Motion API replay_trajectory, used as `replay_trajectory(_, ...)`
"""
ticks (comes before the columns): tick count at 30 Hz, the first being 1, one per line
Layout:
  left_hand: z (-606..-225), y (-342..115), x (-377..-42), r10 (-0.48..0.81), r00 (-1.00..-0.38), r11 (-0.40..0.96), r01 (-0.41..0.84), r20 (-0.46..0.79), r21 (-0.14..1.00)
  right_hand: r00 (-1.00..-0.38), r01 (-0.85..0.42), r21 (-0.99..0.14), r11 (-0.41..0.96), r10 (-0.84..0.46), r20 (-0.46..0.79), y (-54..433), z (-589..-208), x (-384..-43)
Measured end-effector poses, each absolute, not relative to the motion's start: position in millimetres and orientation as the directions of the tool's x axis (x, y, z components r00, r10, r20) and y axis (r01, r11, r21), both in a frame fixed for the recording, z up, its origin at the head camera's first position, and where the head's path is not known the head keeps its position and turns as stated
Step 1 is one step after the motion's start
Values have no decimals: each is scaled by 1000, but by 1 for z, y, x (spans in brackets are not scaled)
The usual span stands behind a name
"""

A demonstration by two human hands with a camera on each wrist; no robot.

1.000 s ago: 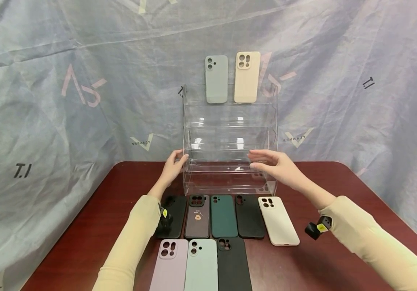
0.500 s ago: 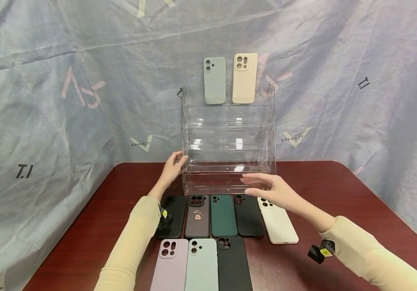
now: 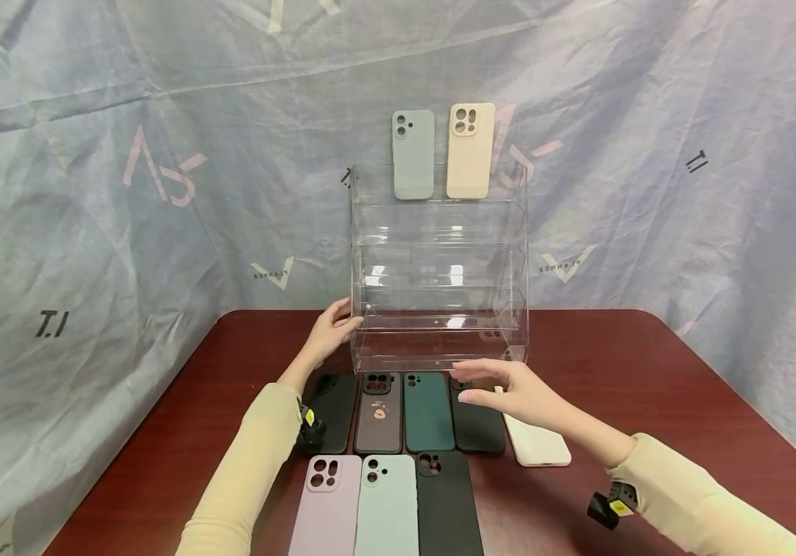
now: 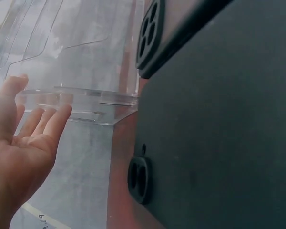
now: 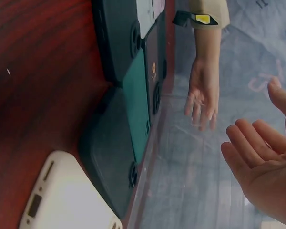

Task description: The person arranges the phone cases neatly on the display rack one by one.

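On the red-brown bench (image 3: 592, 347) stands a clear tiered rack (image 3: 439, 262); the left hand (image 3: 330, 333) is loose-fingered by its left side, the right hand (image 3: 512, 390), fingers relaxed, above a black phone case (image 3: 479, 429) lying in front.

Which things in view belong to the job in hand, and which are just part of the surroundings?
Apparently the job:
- clear rack
- grey-blue case and cream case, upright at its top
- eight flat cases before it
- left hand, at its side
- right hand, in front

Surroundings:
- table
- printed backdrop
- wrist cameras
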State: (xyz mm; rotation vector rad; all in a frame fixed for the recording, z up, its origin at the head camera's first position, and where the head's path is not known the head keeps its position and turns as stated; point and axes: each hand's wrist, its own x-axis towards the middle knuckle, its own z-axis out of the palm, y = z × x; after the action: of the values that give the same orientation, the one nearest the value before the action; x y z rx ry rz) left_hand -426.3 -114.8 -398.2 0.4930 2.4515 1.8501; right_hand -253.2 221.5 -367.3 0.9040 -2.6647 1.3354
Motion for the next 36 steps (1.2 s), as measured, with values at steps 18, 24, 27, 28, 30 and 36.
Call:
replay_trajectory(18,-407,-111,-424,293,-944,262,234,154,936,-815,-506,-702,501,-544,199,209,-404,-237)
replay_trajectory(24,-409,-112,-420,285,-948,284,227,144,932,-770,-492,-733,470,-629,113,210,-419,-233)
replay_trajectory(27,-410,-113,-417,284,-949,295,224,138,929,-753,-457,-764,456,-655,60,211,-423,-231)
replay_trajectory(28,-411,-113,-416,285,-949,299,224,138,928,-750,-449,-771,452,-660,51,211,-424,-231)
replay_trajectory(30,-411,-114,-415,286,-948,301,225,137,927,-745,-442,-781,442,-666,45,212,-426,-230)
replay_trajectory(36,-413,-118,-415,296,-946,295,226,136,929,-752,-440,-784,439,-657,54,213,-428,-227)
